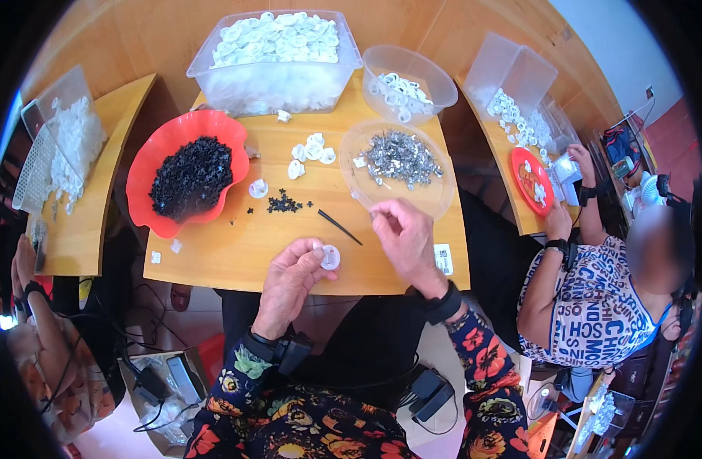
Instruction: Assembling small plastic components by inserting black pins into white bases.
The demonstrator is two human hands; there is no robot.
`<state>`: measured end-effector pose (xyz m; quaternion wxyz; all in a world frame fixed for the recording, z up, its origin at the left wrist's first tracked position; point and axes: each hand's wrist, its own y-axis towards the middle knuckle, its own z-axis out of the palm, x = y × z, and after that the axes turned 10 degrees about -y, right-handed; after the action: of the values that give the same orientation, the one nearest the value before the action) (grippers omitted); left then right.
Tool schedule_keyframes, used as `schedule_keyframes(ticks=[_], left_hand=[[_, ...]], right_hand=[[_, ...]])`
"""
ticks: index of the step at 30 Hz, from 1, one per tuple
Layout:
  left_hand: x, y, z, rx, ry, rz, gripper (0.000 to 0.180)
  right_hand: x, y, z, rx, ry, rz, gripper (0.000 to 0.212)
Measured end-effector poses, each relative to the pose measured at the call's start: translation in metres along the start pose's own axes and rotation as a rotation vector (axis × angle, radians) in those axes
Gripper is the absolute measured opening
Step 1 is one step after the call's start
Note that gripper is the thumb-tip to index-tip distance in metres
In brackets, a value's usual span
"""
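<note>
My left hand (293,277) pinches a small round white plastic piece (330,258) between thumb and fingers, just above the table's near edge. Over the near rim of a shallow clear bowl (351,187), my right hand (407,239) has its thumb and fingertips pressed together; whatever may be between them is too small to make out. Small shiny metal parts (403,157) are heaped in that bowl. A thin black stick (339,227) lies between my hands. Beyond my left hand is a little pile of black cross-shaped parts (284,203), with a round white piece (258,188) beside it.
A red wavy-edged bowl (140,187) of black parts stands left. At the back are a large clear bin (271,92) of white pieces and a round tub (443,92) of white rings. Co-workers sit at side tables; the right one handles a red plate (517,172).
</note>
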<state>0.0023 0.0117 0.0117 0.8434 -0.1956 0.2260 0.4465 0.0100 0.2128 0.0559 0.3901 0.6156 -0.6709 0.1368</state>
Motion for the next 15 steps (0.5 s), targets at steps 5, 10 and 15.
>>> schedule_keyframes(ticks=[5,10,15], left_hand=[[0.001,0.002,-0.001,-0.014,-0.030,-0.023,0.015],[0.002,0.003,-0.008,-0.005,-0.112,-0.059,0.011],[0.002,0.004,-0.007,0.012,-0.121,-0.069,0.011]], right_hand=[[0.002,0.015,0.011,0.114,-0.307,-0.224,0.015],[0.011,0.026,0.021,-0.028,-0.813,-0.357,0.024],[0.002,0.027,0.013,0.140,-0.814,-0.248,0.020]])
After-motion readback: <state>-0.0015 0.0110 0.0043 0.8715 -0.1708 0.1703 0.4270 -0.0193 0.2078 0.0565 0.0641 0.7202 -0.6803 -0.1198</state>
